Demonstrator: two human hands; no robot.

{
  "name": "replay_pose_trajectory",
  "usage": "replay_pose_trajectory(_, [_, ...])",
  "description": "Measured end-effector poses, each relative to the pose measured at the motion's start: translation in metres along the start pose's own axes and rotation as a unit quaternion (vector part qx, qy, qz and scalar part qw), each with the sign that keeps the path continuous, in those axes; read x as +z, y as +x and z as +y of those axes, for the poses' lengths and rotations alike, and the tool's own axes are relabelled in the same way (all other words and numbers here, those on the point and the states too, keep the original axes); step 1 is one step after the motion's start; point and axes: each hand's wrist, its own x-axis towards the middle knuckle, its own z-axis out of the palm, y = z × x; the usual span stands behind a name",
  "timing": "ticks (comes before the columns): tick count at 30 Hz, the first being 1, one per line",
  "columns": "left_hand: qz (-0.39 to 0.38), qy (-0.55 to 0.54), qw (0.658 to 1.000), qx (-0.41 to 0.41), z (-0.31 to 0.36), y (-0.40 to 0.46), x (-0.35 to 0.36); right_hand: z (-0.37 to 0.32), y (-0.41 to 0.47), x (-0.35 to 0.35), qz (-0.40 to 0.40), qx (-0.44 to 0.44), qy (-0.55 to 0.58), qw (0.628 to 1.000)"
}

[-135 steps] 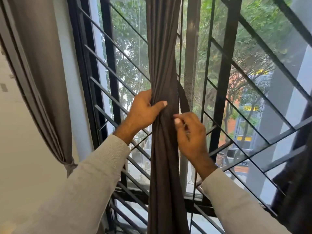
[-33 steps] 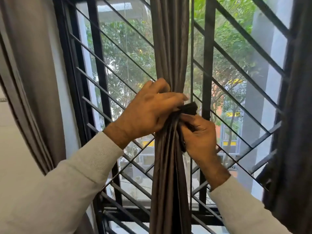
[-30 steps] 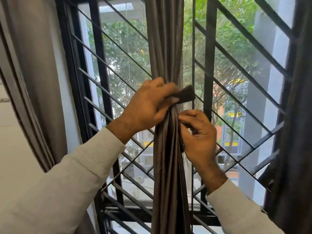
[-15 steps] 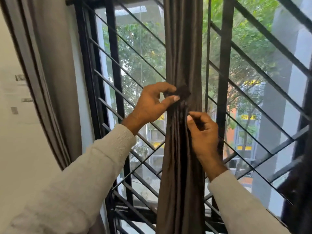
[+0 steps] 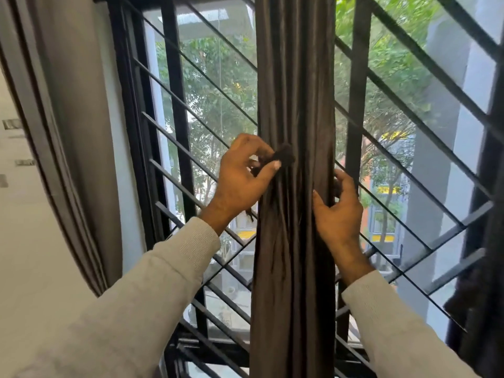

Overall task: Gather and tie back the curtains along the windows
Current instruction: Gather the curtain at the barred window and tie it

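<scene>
A dark brown curtain [image 5: 296, 85] hangs bunched in a narrow column in front of the barred window. My left hand [image 5: 240, 181] is at its left edge and pinches the dark end of a tie-back strap [image 5: 285, 156] between thumb and fingers. My right hand [image 5: 336, 211] grips the curtain's right edge a little lower, thumb on the front and fingers curled behind the folds. The part of the strap behind the curtain is hidden.
A black window grille [image 5: 177, 110] with slanted bars stands right behind the curtain. A grey curtain [image 5: 73, 126] hangs at the left by the wall. Another dark curtain [image 5: 488, 268] hangs at the right edge. Trees and buildings show outside.
My right hand has moved from the curtain's front to its right edge and wrapped around it. My left hand still pinches the strap end at the left. The curtain bundle looks looser and wider.
</scene>
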Motion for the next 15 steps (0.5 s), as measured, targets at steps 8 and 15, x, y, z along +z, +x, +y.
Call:
replay_pose_trajectory(8, [0.088, 0.02, 0.986, -0.138, 0.014, 0.041, -0.006, -0.033, 0.045, 0.002, 0.036, -0.087, -0.028, 0.995])
replay_pose_trajectory(15, [0.097, 0.003, 0.976, -0.197, 0.023, 0.084, -0.011, -0.105, 0.08, 0.013, 0.066, -0.203, 0.003, 0.977])
